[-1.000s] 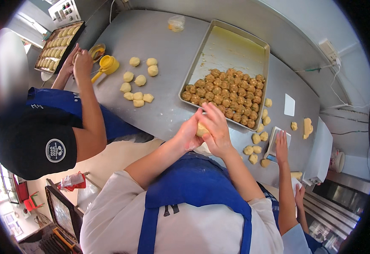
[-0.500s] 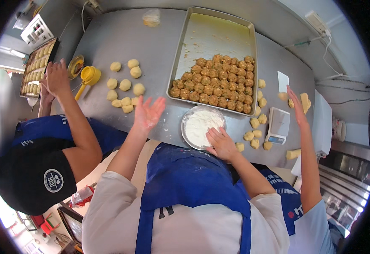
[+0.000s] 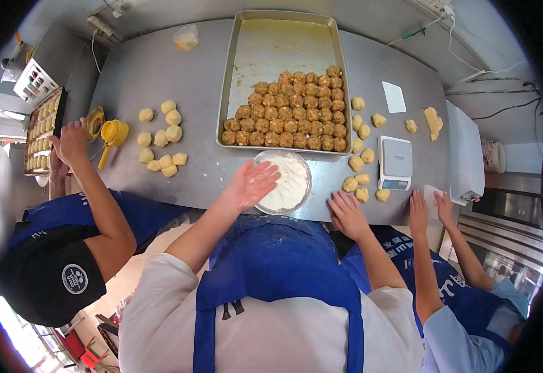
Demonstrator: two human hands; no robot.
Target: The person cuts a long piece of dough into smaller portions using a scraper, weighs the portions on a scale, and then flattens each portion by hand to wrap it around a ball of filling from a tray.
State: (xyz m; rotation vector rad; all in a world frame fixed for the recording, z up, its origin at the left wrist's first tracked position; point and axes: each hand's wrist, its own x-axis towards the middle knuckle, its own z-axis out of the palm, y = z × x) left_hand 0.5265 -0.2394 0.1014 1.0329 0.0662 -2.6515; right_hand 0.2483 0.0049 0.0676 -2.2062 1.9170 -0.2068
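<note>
My left hand [image 3: 254, 184] is turned palm up with its fingers stretched out and floury, over the left side of a round bowl of white flour [image 3: 291, 184]. It holds nothing. To the right of the bowl, my right hand [image 3: 348, 213] rests back up at the table's front edge, fingers extended and slightly apart. Just beyond its fingertips lie pale dough pieces [image 3: 349, 184], part of a loose column running up the table. Behind the bowl stands a large metal tray [image 3: 271, 43], its near part covered with rows of brown filling balls [image 3: 289, 112].
Dough balls [image 3: 173, 133] lie at the left, near a yellow cup with a handle [image 3: 115, 132]. A co-worker at far left reaches toward a tray of shaped dough [image 3: 41, 133]. At right are a scale [image 3: 395, 158], a white scraper [image 3: 394, 97] and another co-worker's hands [image 3: 418, 211].
My right hand has come out of the flour and moved right onto the table. My left hand has moved right to the bowl. The right co-worker's hand has drawn back to the table edge.
</note>
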